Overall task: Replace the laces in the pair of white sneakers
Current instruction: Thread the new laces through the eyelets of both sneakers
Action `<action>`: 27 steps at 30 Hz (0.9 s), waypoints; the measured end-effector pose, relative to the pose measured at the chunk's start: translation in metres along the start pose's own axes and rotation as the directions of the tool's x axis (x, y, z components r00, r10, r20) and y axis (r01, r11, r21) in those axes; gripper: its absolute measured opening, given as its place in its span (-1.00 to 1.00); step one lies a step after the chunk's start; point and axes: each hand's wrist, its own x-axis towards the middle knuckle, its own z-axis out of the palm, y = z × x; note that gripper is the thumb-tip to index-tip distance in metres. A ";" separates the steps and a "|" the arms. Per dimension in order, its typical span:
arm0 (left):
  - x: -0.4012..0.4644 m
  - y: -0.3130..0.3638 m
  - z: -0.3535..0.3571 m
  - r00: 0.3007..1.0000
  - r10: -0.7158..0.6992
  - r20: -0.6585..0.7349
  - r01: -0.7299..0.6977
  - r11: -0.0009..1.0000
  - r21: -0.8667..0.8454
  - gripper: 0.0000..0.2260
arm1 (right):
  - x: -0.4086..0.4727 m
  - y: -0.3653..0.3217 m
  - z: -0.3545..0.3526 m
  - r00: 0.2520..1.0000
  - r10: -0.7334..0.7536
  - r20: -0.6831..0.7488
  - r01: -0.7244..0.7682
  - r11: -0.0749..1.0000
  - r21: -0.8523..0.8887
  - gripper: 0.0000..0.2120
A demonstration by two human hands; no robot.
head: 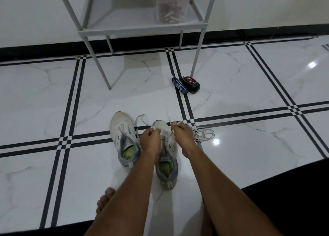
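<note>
Left hand (150, 139) and right hand (181, 135), each grip curled narrow and pinching one end of the white lace (140, 118) above the right sneaker (166, 166), toe pointing away. The left sneaker (122, 139) stands just beside it, unlaced, green insole showing. Both rest on the white marble floor (249, 164) near a crossing of black tile lines. A loose bundle of laces (204, 134) lies touching the floor just right of the right hand. Farther off, a blue tube (179, 85) and black shoe-polish applicator (191, 84) lie by the leg of a grey metal shelf (142, 28) carrying a red-lidded container (170, 6).
</note>
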 end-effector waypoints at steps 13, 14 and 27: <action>-0.084 0.197 -0.041 0.967 0.181 0.180 -0.188 0.982 0.020 -0.81 | -0.086 -0.194 -0.030 0.984 -0.143 0.103 0.145 0.989 -0.012 -0.70; -0.094 0.210 -0.047 0.961 0.199 0.191 -0.207 0.978 0.026 -0.81 | -0.095 -0.210 -0.036 0.982 -0.157 0.102 0.161 0.987 -0.027 -0.69; -0.204 0.331 -0.091 0.755 0.582 0.303 -0.638 0.759 0.132 -0.73 | -0.192 -0.341 -0.099 0.839 -0.454 0.300 0.537 0.777 -0.328 -0.83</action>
